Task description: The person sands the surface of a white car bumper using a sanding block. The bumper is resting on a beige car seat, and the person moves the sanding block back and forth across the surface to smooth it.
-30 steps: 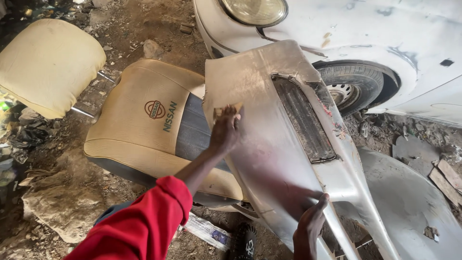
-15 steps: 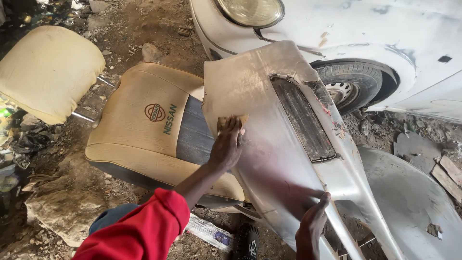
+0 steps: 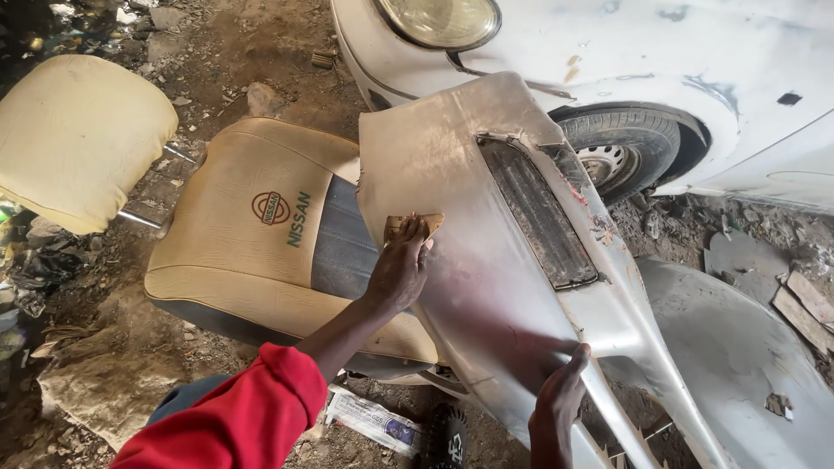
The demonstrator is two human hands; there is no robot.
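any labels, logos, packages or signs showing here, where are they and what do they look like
Round dark red emblem with green lettering beside it: printed on the tan car seat back, left of the left hand pressing tan sandpaper on the grey bumper panel.
Flattened white printed wrapper with a blue patch: on the dirt ground below the seat, near the red sleeve.
No signs or screens in view.

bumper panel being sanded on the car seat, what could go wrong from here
The bumper panel only leans on the tan car seat, steadied by the right hand, so it might slide under pressure. The left hand pressing the sandpaper works close to the panel's ragged edge, which could nick bare fingers.
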